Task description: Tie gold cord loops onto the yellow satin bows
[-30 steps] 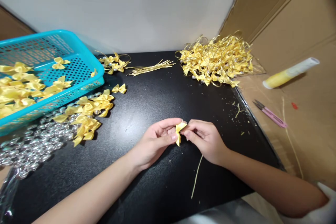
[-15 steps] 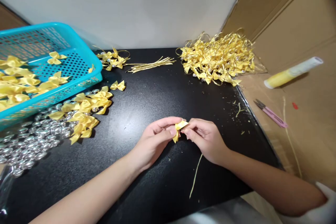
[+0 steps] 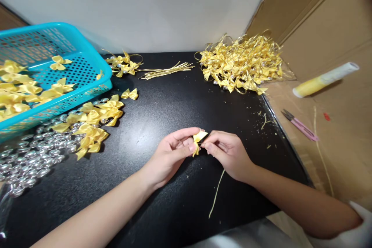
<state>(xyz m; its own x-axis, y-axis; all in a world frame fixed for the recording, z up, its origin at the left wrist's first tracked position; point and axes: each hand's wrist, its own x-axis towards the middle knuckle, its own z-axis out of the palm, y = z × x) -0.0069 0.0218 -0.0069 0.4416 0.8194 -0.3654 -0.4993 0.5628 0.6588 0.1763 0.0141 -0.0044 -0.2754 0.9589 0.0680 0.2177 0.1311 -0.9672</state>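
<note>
Centrally, a small yellow bow point(image 3: 198, 140) is pinched between both hands just above the black bench point(image 3: 174, 100). Left hand point(image 3: 171, 155) grasps it with thumb and forefinger from the left; right hand point(image 3: 225, 153) grips it from the right with fingertips closed on it. A thin gold wire point(image 3: 215, 195) trails from under the right hand toward the near edge. By my reading, the step in hand is fixing something to the bow's middle, likely the wire; the next move calls for a fine, steady twist or pull while the left hand keeps the bow from turning. Further left lie loose bows point(image 3: 93, 122) beside a spread of clear beads point(image 3: 31, 159) and a blue basket point(image 3: 84, 73) holding more bows. At the far edge rest a wire bundle point(image 3: 165, 71) and a large heap of finished bows point(image 3: 242, 66). Off the bench to the right, on cardboard, lie pink snips point(image 3: 299, 125) and a tube point(image 3: 324, 80)
</note>
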